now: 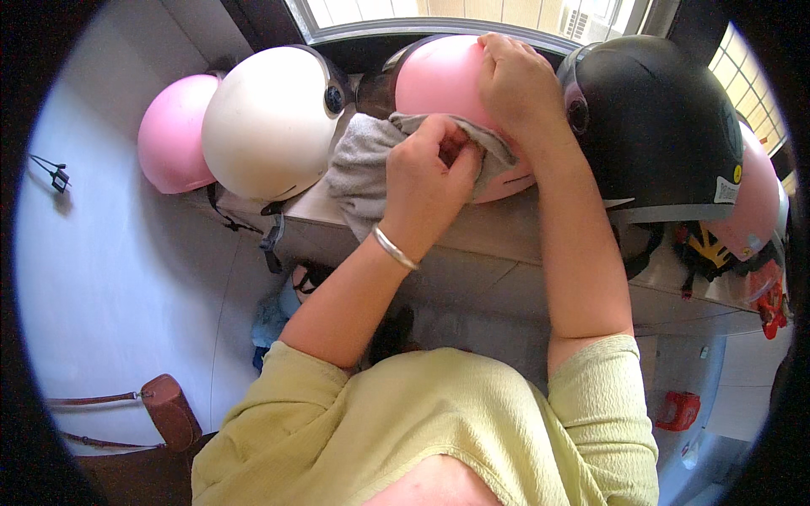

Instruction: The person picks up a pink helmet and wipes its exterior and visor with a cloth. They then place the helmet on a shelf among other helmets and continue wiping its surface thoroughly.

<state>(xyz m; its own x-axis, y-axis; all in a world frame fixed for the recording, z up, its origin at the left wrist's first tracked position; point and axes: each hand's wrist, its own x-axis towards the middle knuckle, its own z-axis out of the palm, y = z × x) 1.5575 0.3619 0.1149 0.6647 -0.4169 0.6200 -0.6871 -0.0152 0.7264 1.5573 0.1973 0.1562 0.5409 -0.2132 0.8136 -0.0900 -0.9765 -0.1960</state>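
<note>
The smooth, rounded pink helmet (439,76) sits on the pale ledge (481,240) below the window, directly under the fingers of the right hand (525,88) and just beyond those of the left hand (426,177). A soft, crumpled grey cloth (361,160) lies bunched beneath and around the left hand, its folded edge against the lower part of the pink shell. The left fingers are curled in toward the thumb, clamped on a fold of this cloth. The right fingers lie side by side in an open curve over the helmet's upper right, their tips near its top; the right thumb is hidden. A glossy white helmet (261,122) stands to the left, and a large matte black helmet (654,126) to the right.
</note>
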